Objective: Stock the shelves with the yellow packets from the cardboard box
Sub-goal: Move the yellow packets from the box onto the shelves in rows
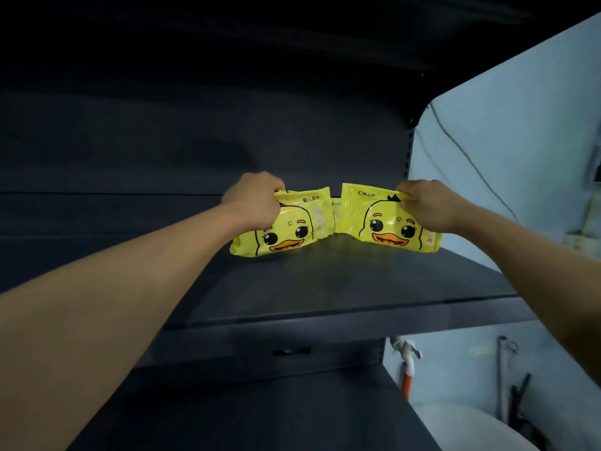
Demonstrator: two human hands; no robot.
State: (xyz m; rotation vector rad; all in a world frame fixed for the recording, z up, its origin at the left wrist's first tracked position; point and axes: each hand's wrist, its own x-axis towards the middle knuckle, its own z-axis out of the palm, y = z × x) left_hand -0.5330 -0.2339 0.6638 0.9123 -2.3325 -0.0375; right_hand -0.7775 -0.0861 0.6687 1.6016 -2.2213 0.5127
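Two yellow packets printed with a duck face stand side by side on the dark shelf [325, 288], near its right end. My left hand [257, 203] grips the top left edge of the left yellow packet [286, 232]. My right hand [429, 206] pinches the top right edge of the right yellow packet [387, 222]. Both packets lean upright with their lower edges on the shelf board. A sliver of another yellow packet [336, 211] shows in the gap behind them. The cardboard box is out of view.
A second dark shelf [260, 402] lies below, and the shelf back panel [195, 141] rises behind. To the right is a pale blue wall [504, 125] with a cable, a white tap [406, 353] and tools leaning low down.
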